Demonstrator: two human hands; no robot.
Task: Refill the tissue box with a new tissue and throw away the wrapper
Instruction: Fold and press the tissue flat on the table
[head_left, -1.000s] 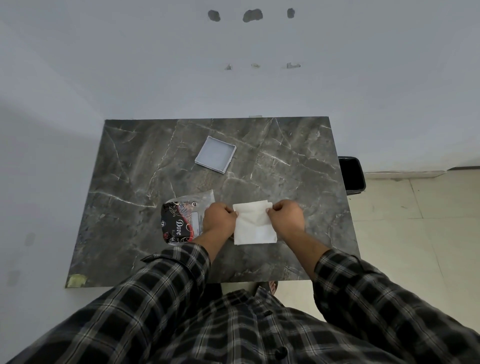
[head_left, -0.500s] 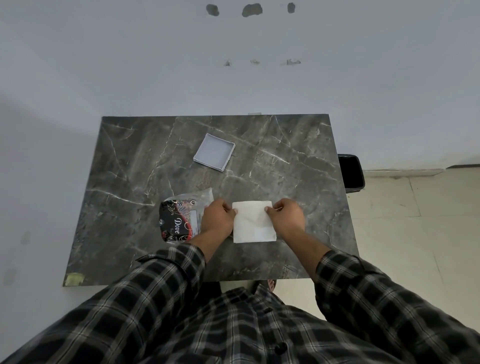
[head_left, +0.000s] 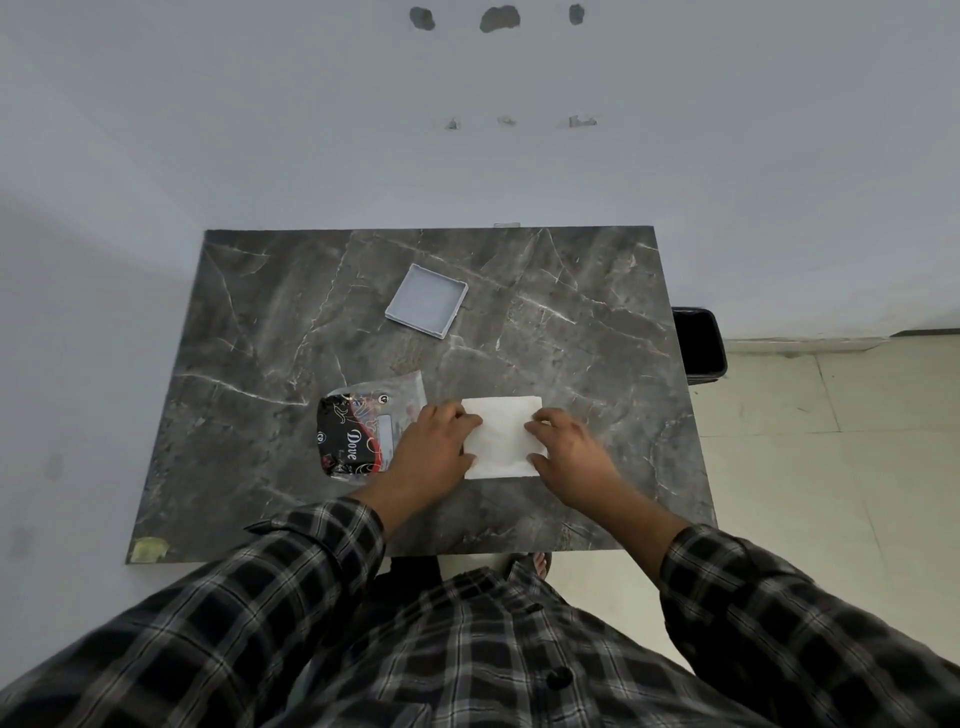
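Dark marble-patterned tabletop (head_left: 270, 332) against a pale wall, tiled floor to the right. Both hands down on a folded white tissue (head_left: 503, 439) near the front edge. Left hand (head_left: 434, 449) pressed on the tissue's left side, right hand (head_left: 563, 449) on its right side, fingers curled onto the paper; pinching or merely pressing flat, cannot tell from this angle. Just left of the left grip, partly under its knuckles, a clear wrapper (head_left: 366, 423) with a black printed panel, lying flat. Well beyond the grip, toward the wall, a shallow grey square tissue box (head_left: 427, 300), open side up, apart from everything else. Off the tabletop's right edge, a black bin (head_left: 698, 340) on the floor. Plaid sleeves in the foreground.
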